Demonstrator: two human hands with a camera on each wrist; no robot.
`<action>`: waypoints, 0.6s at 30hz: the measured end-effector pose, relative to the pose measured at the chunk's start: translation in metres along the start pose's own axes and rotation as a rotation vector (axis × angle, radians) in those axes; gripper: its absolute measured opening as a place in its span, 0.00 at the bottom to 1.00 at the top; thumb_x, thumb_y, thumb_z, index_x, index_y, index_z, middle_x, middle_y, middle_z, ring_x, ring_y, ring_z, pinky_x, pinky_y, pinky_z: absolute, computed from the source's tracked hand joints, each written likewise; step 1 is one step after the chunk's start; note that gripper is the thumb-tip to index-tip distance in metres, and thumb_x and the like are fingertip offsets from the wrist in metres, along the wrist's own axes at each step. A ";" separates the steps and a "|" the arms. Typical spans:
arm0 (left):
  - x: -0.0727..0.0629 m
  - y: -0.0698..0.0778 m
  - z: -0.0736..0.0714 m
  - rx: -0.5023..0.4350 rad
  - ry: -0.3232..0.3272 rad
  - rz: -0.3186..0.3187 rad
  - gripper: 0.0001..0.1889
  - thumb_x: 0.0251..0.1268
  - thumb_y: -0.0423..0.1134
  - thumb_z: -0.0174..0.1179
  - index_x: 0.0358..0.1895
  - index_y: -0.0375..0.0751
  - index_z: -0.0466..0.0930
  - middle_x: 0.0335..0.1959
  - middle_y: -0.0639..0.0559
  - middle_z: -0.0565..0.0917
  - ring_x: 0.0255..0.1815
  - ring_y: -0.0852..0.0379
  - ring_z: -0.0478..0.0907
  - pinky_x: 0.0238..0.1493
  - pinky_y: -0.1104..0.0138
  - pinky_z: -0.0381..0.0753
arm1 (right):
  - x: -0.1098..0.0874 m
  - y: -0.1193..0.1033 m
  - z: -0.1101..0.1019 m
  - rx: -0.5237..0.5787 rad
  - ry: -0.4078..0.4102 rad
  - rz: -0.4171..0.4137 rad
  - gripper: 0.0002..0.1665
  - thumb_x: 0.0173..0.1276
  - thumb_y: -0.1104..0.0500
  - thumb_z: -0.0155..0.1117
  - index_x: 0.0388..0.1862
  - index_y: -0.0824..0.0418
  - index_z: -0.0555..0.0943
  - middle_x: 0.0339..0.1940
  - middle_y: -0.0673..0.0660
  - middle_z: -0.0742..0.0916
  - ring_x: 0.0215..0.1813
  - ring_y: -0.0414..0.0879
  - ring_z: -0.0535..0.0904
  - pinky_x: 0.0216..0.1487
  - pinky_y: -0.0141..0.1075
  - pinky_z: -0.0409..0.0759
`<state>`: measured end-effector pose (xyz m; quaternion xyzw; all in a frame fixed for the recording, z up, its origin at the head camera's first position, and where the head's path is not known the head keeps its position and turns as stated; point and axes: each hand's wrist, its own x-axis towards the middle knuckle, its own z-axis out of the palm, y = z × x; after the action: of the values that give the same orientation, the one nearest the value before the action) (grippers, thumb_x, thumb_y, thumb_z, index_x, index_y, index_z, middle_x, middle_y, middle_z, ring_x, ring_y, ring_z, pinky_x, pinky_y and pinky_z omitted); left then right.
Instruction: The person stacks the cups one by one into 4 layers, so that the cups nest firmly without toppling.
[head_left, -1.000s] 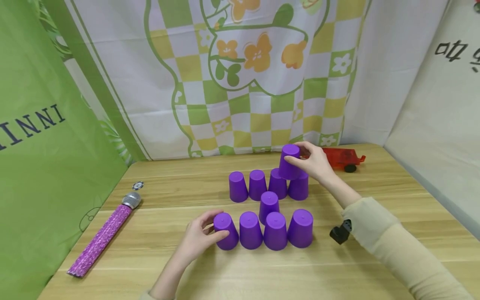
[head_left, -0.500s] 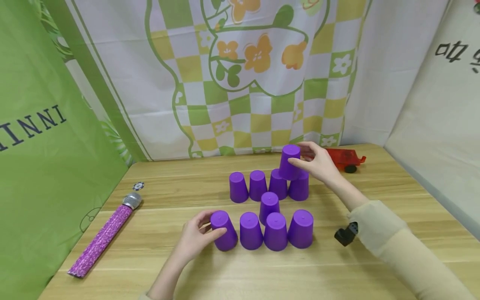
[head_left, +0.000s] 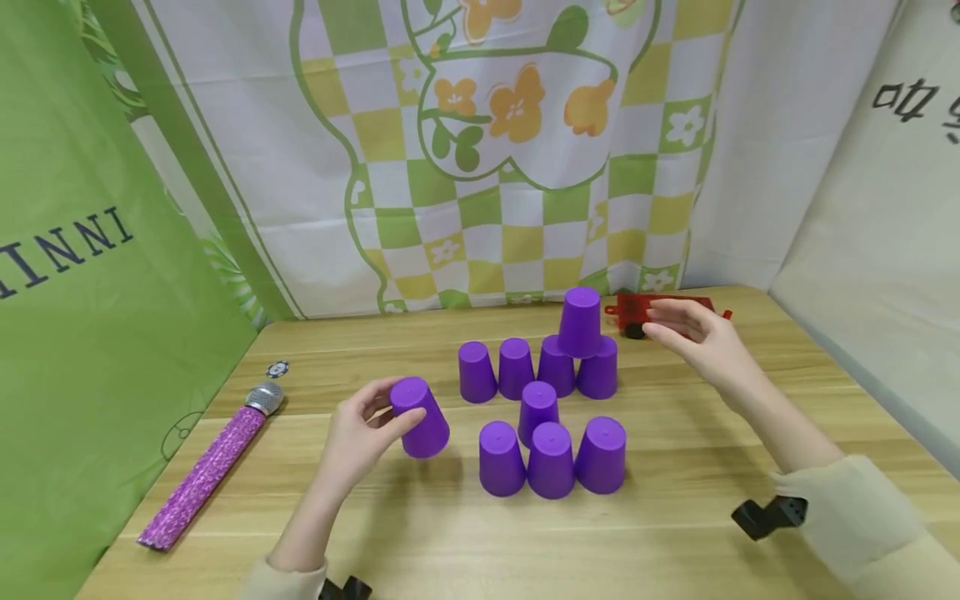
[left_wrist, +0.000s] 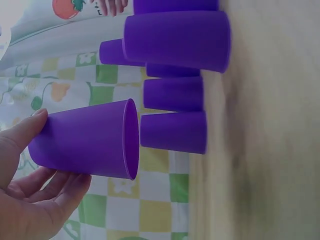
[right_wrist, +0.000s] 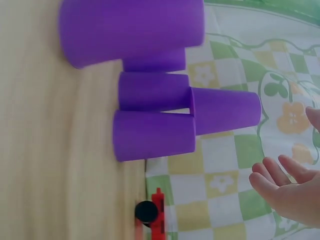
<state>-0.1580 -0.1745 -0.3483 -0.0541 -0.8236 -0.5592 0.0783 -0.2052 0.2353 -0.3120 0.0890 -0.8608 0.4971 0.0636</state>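
Stacking looks barely begun: one upper cup (head_left: 580, 323) tops the back row (head_left: 517, 371) right of centre, four front cups (head_left: 551, 462) seem left to place, fingers of the left hand (head_left: 356, 437) grasp a raised cup (head_left: 420, 421) left of centre, and the right hand (head_left: 708, 346) holds nothing.

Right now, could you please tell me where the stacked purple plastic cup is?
In the head view, the stacked purple plastic cup sits right of centre, atop the two rightmost back-row purple cups.
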 end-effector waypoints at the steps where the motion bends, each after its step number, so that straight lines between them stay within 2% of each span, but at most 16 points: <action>1: 0.003 0.003 -0.002 0.006 0.003 0.009 0.25 0.51 0.38 0.71 0.54 0.38 0.76 0.49 0.42 0.82 0.52 0.50 0.80 0.56 0.63 0.80 | -0.005 0.002 0.000 0.007 -0.001 -0.011 0.31 0.69 0.45 0.57 0.65 0.59 0.67 0.51 0.38 0.78 0.50 0.23 0.73 0.45 0.15 0.73; 4: 0.015 0.012 -0.006 0.007 0.013 0.041 0.25 0.52 0.39 0.70 0.55 0.38 0.76 0.50 0.41 0.82 0.52 0.50 0.80 0.56 0.63 0.81 | -0.018 0.007 0.003 0.036 -0.016 -0.040 0.27 0.70 0.49 0.57 0.63 0.61 0.69 0.47 0.30 0.78 0.47 0.22 0.75 0.46 0.15 0.74; 6: 0.023 0.018 -0.008 0.001 0.016 0.048 0.25 0.52 0.40 0.70 0.55 0.38 0.76 0.50 0.42 0.82 0.52 0.50 0.80 0.56 0.63 0.80 | -0.027 0.009 0.006 0.039 -0.033 -0.045 0.27 0.70 0.50 0.57 0.62 0.62 0.70 0.47 0.30 0.78 0.47 0.23 0.76 0.47 0.16 0.75; 13: 0.055 0.030 -0.001 -0.010 0.009 0.084 0.26 0.52 0.42 0.70 0.55 0.39 0.76 0.51 0.42 0.81 0.52 0.50 0.79 0.58 0.62 0.79 | -0.058 0.013 0.019 0.054 -0.076 -0.019 0.27 0.70 0.54 0.57 0.63 0.65 0.69 0.55 0.48 0.81 0.49 0.22 0.76 0.49 0.17 0.75; 18: 0.075 0.035 0.009 -0.014 0.016 0.111 0.26 0.53 0.41 0.69 0.55 0.37 0.75 0.50 0.40 0.81 0.52 0.47 0.80 0.58 0.61 0.79 | -0.072 0.016 0.033 0.122 -0.076 -0.056 0.26 0.68 0.59 0.59 0.61 0.68 0.69 0.49 0.36 0.80 0.50 0.25 0.77 0.50 0.18 0.76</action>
<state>-0.2255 -0.1530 -0.3051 -0.0959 -0.8148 -0.5600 0.1155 -0.1391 0.2216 -0.3563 0.1355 -0.8278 0.5430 0.0393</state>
